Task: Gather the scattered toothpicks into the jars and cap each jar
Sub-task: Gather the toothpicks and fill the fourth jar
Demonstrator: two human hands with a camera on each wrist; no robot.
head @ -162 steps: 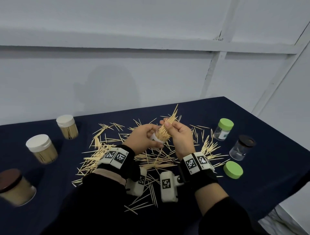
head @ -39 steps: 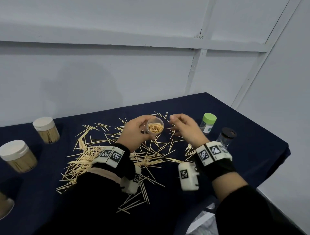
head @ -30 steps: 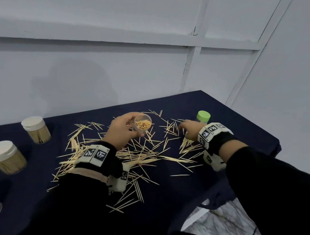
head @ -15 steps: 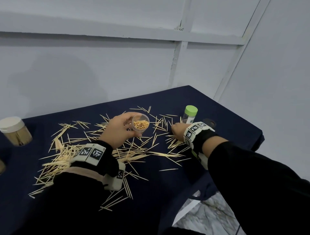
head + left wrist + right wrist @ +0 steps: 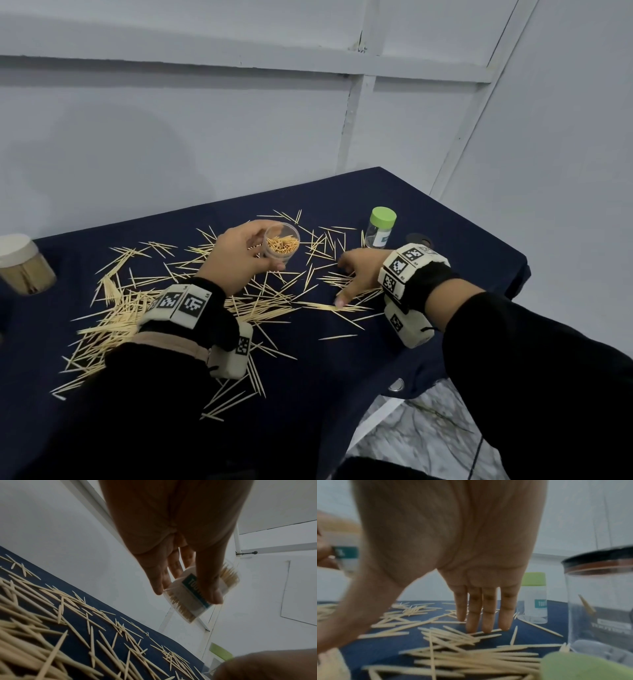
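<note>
1. Change: the right hand (image 5: 356,270), which a second earlier hovered beside the open toothpick jar (image 5: 281,243), has dropped to the navy tablecloth (image 5: 445,260) and now lies spread over a cluster of scattered toothpicks (image 5: 260,301). The likely meaning is that one load is already in the jar and the next gathering has begun.
2. Left hand (image 5: 243,260): raised above the table, thumb and fingers wrapped round the labelled jar, which tilts with its mouth toward the head camera; toothpicks stand inside it. The jar has no cap.
3. Right hand: palm down, fingers (image 5: 485,614) straight and close together with tips touching the toothpicks, thumb splayed toward the person. It grasps nothing yet.
4. Surroundings: a green-capped jar (image 5: 381,228) stands just beyond the right hand; a black-lidded clear jar (image 5: 600,601) stands at its right; a blurred green shape near the wrist may be the loose cap (image 5: 583,668). A white-lidded filled jar (image 5: 20,263) sits at far left.
5. Progress: most toothpicks lie loose on the cloth.
</note>
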